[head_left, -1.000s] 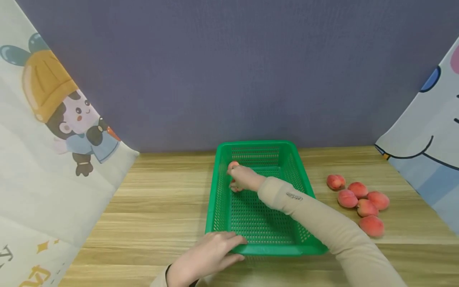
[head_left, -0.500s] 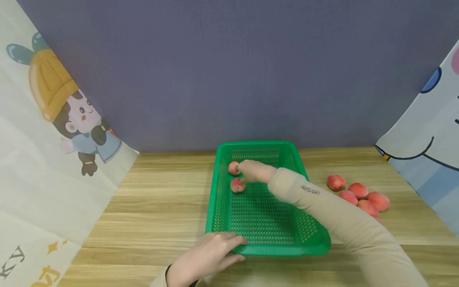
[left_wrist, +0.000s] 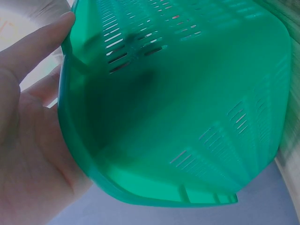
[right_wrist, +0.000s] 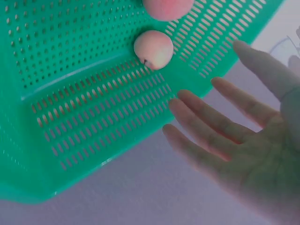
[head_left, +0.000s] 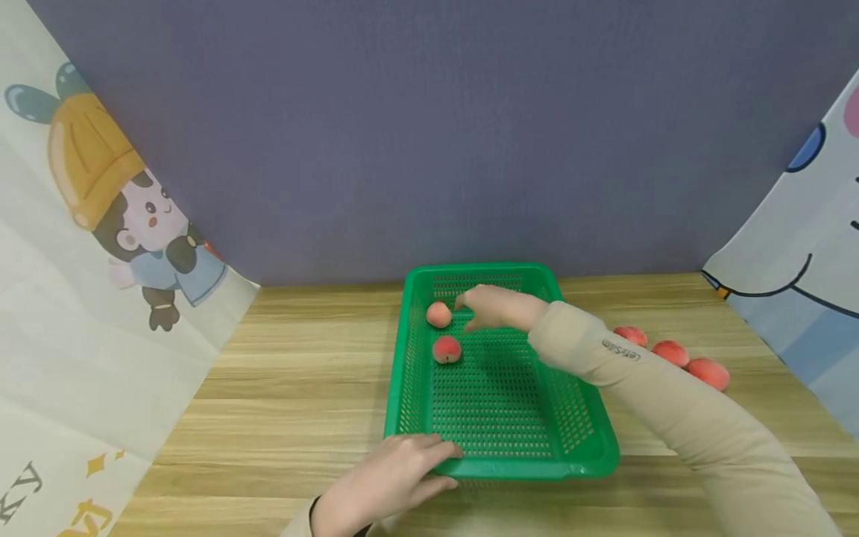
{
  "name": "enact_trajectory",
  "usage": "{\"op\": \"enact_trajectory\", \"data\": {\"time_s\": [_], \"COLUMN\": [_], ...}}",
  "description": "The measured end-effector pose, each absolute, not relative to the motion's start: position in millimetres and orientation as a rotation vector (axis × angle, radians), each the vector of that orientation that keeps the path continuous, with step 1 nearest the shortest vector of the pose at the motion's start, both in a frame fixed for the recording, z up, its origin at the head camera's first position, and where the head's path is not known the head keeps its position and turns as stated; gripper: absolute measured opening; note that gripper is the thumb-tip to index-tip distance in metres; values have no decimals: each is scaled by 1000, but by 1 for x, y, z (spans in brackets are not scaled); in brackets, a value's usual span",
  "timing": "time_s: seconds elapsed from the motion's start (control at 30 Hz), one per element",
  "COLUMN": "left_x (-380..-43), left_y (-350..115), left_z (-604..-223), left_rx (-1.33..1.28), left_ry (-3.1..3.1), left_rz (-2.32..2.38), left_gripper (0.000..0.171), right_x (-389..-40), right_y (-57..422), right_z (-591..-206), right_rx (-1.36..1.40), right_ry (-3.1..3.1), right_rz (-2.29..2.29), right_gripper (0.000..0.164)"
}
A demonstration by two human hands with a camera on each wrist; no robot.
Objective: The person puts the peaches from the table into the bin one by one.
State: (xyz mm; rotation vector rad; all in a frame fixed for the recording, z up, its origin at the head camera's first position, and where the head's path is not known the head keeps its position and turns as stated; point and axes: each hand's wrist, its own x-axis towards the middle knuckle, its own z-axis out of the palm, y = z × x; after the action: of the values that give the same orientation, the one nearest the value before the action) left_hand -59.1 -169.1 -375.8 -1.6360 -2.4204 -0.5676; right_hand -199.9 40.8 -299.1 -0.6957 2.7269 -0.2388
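Observation:
A green plastic basket [head_left: 503, 469] with slotted walls stands on the table. At its near left corner my left hand [head_left: 396, 476] grips the rim, fingers over the top and thumb outside. Two peaches lie along the basket's left side: a paler peach [head_left: 439, 315] toward the far corner and a redder peach [head_left: 447, 349] nearer. Above the basket's far part, my right hand [head_left: 493, 307] hovers just right of them with nothing in it. Its fingers spread loosely apart in the right wrist view, away from the paler peach [right_wrist: 154, 49].
Right of the basket, several more peaches [head_left: 708, 374] sit on the wooden table [head_left: 302, 388], partly covered by my right sleeve [head_left: 671, 403]. A grey-blue panel [head_left: 470, 134] rises behind. Printed white sheets [head_left: 60, 313] flank both sides.
My right hand has let go of a peach in the basket and drawn back to the right and up, uncovering both peaches. The left hand has stayed at the rim.

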Motion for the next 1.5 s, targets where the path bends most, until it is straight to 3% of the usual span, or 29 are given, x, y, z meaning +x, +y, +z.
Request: {"op": "enact_trajectory", "data": {"time_s": [0.4,0.77,1.5], "left_x": [-60,-60,-60], "left_y": [-169,-169,-169], "left_z": [-377,-377,-375], "left_rx": [-1631,-1637,-1633], "left_ry": [-2410,-2412,-2400], "left_rz": [-580,-602,-592], "left_gripper": [20,21,21], "right_x": [-189,-183,-191], "right_y": [77,115,201], "right_z": [-277,-262,-273], "right_rx": [-795,-714,-599], "right_ry": [2812,2871,2974], "right_rz": [-256,-334,-368], "right_gripper": [47,46,38]}}
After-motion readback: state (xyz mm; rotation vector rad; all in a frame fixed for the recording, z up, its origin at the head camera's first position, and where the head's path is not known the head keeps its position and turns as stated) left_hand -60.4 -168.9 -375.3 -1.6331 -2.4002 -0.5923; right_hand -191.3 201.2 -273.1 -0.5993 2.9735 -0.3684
